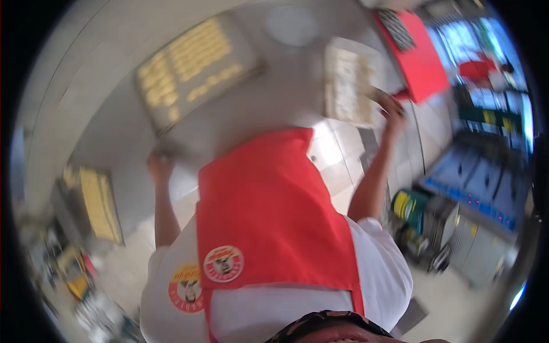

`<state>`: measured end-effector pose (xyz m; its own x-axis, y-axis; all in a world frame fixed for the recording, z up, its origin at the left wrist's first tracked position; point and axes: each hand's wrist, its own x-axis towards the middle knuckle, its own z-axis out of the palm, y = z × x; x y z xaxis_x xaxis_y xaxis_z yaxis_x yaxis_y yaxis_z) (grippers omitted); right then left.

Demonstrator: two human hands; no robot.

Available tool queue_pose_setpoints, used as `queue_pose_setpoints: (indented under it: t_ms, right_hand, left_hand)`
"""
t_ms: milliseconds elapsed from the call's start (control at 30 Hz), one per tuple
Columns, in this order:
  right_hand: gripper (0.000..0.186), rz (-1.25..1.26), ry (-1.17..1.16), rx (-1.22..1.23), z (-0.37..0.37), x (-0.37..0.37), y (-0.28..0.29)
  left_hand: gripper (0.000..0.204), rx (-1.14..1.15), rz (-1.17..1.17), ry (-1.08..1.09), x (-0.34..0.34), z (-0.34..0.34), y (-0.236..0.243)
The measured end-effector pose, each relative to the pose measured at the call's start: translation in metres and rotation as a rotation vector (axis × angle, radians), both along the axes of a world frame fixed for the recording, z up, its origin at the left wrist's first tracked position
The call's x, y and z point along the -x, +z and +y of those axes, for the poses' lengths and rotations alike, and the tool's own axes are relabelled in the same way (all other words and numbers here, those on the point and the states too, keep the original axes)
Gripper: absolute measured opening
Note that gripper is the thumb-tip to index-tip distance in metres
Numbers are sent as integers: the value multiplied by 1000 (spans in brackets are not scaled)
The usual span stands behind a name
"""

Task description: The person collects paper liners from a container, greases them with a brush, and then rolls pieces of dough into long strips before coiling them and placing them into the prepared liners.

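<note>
My left hand (160, 166) is at the near edge of the grey metal table (229, 106). Motion blurs its fingers, so whether it grips anything is unclear. My right hand (392, 110) is at the right side of a pale shallow tub (331, 103) with a whitish, powdery-looking layer inside. Its fingers are closed around a brownish, narrow item (374, 94) that reaches over the tub's side; blur hides its kind. Left of the middle, a dark flat tray (243, 54) carries rows of small yellow pieces.
A second tray with a yellow layer (98, 200) stands at the left. Beyond the tub lies a red surface (420, 63) with a dark patterned item (396, 30). Fryer-like equipment (477, 177) and a green container (409, 208) are at right. Another person (480, 70) in red is far right.
</note>
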<state>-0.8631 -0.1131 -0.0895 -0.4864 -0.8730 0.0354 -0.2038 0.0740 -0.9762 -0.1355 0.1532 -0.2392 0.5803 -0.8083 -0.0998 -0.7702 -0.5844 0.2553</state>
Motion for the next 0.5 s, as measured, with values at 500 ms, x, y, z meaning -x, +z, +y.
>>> queue_pose_setpoints:
  t_ms: [500]
  right_hand:
    - [27, 566, -21, -174, -23, -30, -49]
  left_hand:
    - [93, 322, 455, -508, 224, -182, 92]
